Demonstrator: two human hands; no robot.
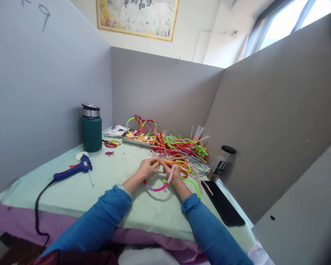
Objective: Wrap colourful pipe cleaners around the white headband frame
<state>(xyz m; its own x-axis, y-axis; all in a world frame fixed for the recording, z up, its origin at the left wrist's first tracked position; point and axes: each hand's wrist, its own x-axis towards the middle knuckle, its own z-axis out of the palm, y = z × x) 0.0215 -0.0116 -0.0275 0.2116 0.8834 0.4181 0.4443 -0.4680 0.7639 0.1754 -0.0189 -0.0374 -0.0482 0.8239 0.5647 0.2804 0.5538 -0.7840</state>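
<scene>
Both my hands meet over the middle of the table, fingertips nearly touching. My left hand is closed in a pinch at the upper side of a ring wrapped in pink and purple fuzzy stems. Close beside it my right hand has its fingers pinched on the same ring, whose pink end rises in front of the palm. An orange fuzzy stem runs from the fingertips to the right. The exact grip between the fingertips is too small to make out.
Behind my hands lies a heap of colourful stems, beside a metal tray with finished rings. A green bottle, scissors and a blue glue gun are left. A black phone and a clear jar are right.
</scene>
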